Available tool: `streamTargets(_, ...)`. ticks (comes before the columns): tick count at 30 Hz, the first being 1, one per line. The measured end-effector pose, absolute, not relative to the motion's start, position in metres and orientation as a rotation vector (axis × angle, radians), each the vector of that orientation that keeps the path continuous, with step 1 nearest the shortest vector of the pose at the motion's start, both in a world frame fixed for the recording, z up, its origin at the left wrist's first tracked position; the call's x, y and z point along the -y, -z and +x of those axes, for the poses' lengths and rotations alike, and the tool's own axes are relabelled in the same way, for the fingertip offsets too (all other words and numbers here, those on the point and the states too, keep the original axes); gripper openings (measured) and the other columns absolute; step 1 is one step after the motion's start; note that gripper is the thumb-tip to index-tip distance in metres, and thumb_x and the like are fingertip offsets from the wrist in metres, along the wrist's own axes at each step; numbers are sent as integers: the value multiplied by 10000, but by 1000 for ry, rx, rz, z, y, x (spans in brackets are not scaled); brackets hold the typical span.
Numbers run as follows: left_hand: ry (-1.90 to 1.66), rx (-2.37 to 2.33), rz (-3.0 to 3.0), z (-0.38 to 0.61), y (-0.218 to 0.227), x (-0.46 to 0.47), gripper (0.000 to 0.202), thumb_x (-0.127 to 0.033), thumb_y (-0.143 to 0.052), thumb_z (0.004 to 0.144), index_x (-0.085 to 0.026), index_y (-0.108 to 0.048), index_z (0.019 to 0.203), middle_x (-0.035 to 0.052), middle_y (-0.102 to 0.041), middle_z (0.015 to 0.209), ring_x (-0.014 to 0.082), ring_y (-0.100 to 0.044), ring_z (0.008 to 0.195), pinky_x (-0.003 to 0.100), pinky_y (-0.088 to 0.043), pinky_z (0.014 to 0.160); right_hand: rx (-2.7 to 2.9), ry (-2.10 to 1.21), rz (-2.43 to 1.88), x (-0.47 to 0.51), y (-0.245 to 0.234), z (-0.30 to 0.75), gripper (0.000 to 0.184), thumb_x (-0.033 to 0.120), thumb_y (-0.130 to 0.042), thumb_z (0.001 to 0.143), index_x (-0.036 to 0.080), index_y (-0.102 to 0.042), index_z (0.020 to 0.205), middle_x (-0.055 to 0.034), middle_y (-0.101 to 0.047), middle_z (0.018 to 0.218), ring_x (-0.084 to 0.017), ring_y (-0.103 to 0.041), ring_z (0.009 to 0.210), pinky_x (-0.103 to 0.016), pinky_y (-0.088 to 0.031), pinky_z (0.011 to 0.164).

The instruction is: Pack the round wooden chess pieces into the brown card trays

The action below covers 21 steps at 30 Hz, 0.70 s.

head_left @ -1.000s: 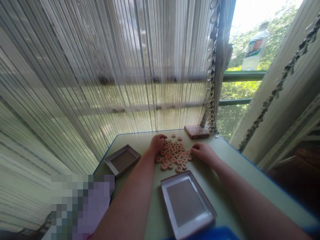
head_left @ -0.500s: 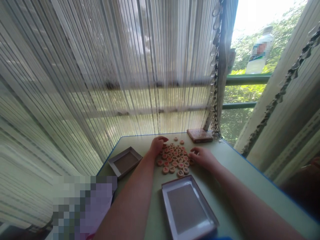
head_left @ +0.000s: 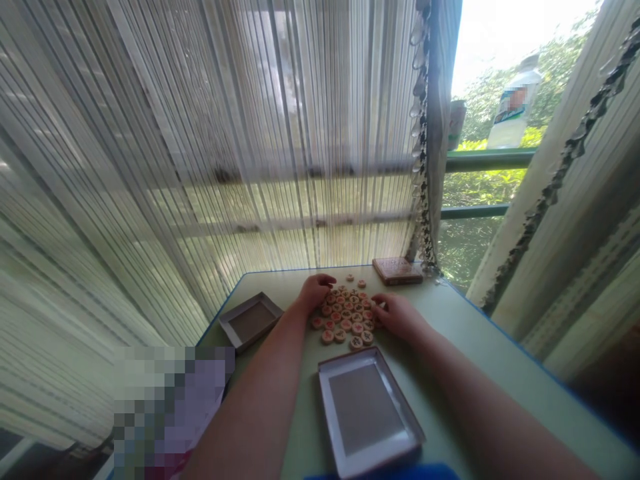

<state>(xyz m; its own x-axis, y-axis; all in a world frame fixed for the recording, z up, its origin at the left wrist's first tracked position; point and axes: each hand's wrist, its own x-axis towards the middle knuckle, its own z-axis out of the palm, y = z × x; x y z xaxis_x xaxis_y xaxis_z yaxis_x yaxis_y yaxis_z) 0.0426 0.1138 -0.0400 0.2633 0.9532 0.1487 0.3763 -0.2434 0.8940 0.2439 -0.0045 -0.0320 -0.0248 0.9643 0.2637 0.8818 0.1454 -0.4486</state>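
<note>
Round wooden xiangqi pieces with red and dark characters lie in a loose cluster, mostly one layer deep. At the cluster's far left edge is my left hand, palm down, its fingers stretched and slightly curved against the outer pieces. My right hand rests along the right edge, thumb and fingers apart, the fingertips touching or very close to the pieces there. Neither hand visibly grips a piece. Two loose pieces sit beyond the far side. Just in front of the cluster is a shallow open box half.
A second shallow box half lies at the table's left edge. A flat reddish-brown box is at the far right of the pale table. Behind hang string curtains. A bottle and a can stand by the window rail.
My right hand has moved slightly left, with pieces at the right edge pushed inward. My left hand stays nearly in place. The camera view has shifted a little.
</note>
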Motion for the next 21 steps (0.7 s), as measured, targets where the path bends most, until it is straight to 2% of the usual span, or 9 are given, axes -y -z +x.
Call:
streamTargets(4, -947, -1243, 1810, 43, 41, -115, 416, 39, -464, 585, -114, -660, 919, 58, -684, 832, 140, -623, 800, 233, -506, 691, 1916, -229, -1793, 2, 32, 246, 258, 253, -497, 772, 155, -660, 947, -75, -669, 920, -168, -597, 831, -235, -417, 732)
streamTargets(10, -949, -1270, 1846, 44, 39, -114, 416, 41, -455, 599, -118, -664, 921, 48, -678, 824, 126, -615, 793, 222, -503, 711, 1899, -224, -1807, 1, 32, 246, 259, 257, -499, 785, 157, -648, 972, -75, -670, 963, -177, -602, 864, -239, -421, 745)
streamTargets(15, -933, -1297, 1822, 46, 37, -110, 410, 35, -461, 601, -129, -670, 914, 50, -675, 880, 125, -607, 778, 229, -502, 710, 1928, -170, -1813, 1, 33, 246, 242, 254, -490, 792, 168, -661, 941, -70, -672, 948, -177, -598, 889, -234, -417, 768)
streamTargets(21, -912, -1258, 1793, 46, 35, -106, 492, 88, -421, 553, -113, -661, 933, 61, -671, 894, 122, -598, 787, 219, -496, 692, 1902, -189, -1829, 2, 33, 245, 245, 241, -501, 777, 174, -663, 949, -70, -671, 959, -178, -600, 888, -235, -420, 768)
